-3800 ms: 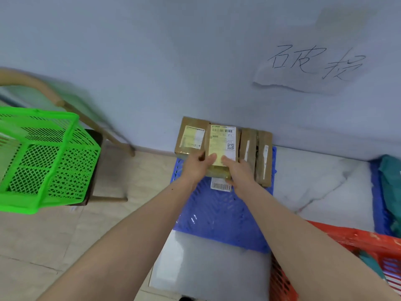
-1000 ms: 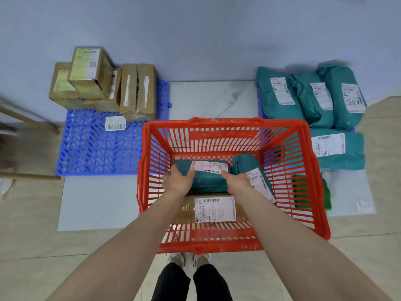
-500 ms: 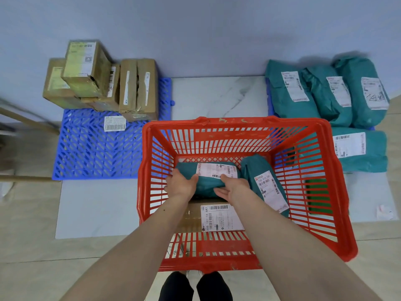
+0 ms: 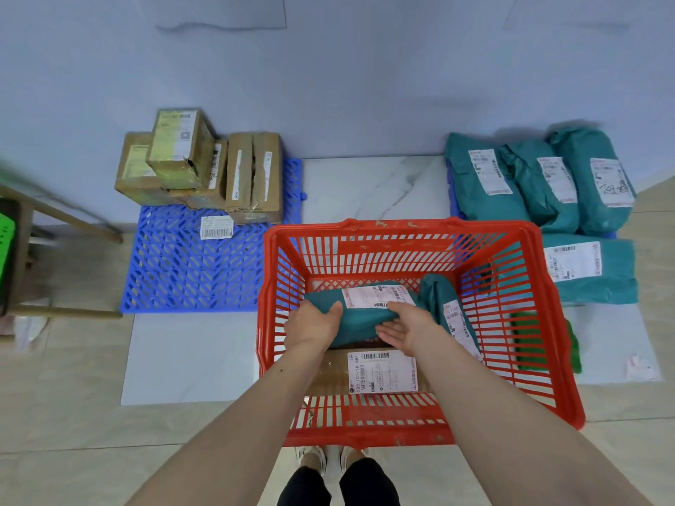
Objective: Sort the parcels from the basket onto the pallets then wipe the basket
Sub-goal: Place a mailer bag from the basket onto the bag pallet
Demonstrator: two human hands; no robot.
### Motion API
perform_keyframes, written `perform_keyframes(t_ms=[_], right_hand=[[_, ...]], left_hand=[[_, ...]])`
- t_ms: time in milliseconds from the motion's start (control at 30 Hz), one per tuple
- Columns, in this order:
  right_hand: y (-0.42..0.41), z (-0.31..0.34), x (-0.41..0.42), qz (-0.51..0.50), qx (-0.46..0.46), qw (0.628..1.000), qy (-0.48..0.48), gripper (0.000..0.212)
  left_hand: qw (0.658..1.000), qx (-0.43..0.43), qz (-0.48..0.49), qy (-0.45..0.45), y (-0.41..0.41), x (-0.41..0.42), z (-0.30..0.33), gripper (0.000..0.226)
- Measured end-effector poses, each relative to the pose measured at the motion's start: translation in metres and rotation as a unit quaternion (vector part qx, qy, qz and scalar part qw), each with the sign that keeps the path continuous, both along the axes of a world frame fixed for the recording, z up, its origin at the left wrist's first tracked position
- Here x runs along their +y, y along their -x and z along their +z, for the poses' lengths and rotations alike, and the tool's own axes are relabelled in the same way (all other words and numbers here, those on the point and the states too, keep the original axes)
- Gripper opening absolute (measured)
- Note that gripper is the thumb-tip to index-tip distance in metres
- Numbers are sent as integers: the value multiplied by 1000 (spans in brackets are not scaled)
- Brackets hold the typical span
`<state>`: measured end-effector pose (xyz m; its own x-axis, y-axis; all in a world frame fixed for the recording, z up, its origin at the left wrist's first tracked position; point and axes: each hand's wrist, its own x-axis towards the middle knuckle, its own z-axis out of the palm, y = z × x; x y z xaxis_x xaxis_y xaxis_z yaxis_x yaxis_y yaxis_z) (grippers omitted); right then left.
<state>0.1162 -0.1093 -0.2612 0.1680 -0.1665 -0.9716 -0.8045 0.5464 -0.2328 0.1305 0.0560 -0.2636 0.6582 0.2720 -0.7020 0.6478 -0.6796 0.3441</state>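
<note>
A red basket (image 4: 548, 363) stands on the floor in front of me. Inside it lies a teal bag parcel (image 4: 361, 315) with a white label. My left hand (image 4: 314, 325) grips its left end and my right hand (image 4: 405, 328) cups its right side from below. A second teal bag (image 4: 443, 304) leans at its right, and a brown box (image 4: 380, 372) lies beneath. Several brown boxes (image 4: 204, 169) are stacked on the blue pallet (image 4: 190, 272) at the left. Several teal bags (image 4: 540, 184) lie on the right pallet (image 4: 450, 184).
A wall runs behind both pallets. White marble tile (image 4: 369, 188) lies between them. A wooden stool (image 4: 22, 257) with a green basket (image 4: 5, 246) stands at the far left edge. A green cloth (image 4: 575, 352) lies on the floor behind the red basket's right wall.
I have turned from placing a box on the blue pallet to the red basket. Both hands closed around the teal bag, and over the last second it has lifted slightly.
</note>
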Motion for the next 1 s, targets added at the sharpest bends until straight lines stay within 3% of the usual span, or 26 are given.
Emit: perform_keyframes(t_ms=[133,233,467,633,733,800,1000], right_hand=[[2,29,-1,-5,-14,1000,26,43],[9,52,-2,-11,-29,999,34,41],[31,108,-10,18,-91,994,66,44],[43,152,-25,102,-173,976,85,28],[44,176,-34,140,-222,961,84,15],[43,188,-39,157,-247,952,92,8],[38,215,-43,174,-292,936,96,16]], left_hand=[[998,-12,-50,-29,0,2,35,68],[998,-25,-36,-37,1,2,64,69],[999,-37,-36,18,4,8,118,74],[988,-52,-39,136,5,11,149,59],[963,-13,-15,267,6,15,159,66],[939,11,-14,343,10,16,169,54],[884,73,-14,461,18,19,190,48]])
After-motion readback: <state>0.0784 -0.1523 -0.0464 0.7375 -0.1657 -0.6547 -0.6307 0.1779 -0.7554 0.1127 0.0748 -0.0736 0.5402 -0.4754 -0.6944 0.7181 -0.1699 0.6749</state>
